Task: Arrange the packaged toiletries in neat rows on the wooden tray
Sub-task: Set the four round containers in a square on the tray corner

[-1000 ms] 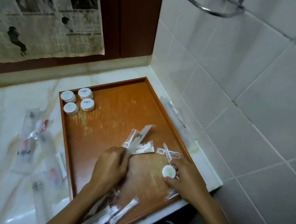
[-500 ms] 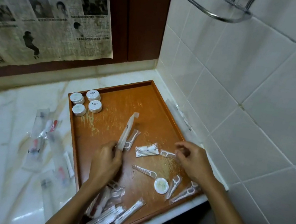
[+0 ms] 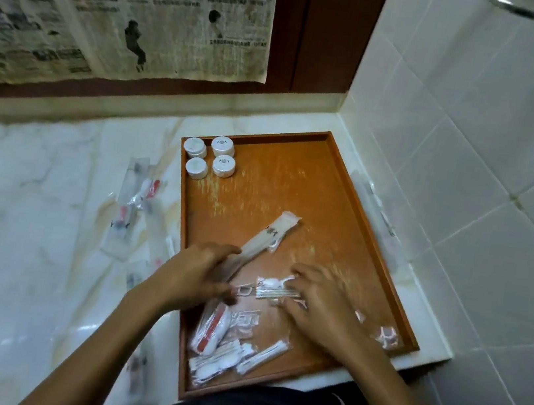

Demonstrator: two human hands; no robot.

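Rectangular brown wooden tray (image 3: 336, 192) on white marble bench (image 3: 28, 236): four round white jars (image 3: 210, 158) far-left corner; clear-wrapped toiletry packets (image 3: 231, 339) heaped at near end. Change: right hand (image 3: 323, 302), earlier lifted, now presses cotton-swab packet (image 3: 275, 290), grip spread; left hand (image 3: 194, 273) pinches long white sachet (image 3: 269, 237); rows barely begun

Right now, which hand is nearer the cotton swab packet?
Right. The right hand rests on the cotton swab packet; the left hand holds a long white packet beside it.

Dim, motion-blurred (edges warped esp.).
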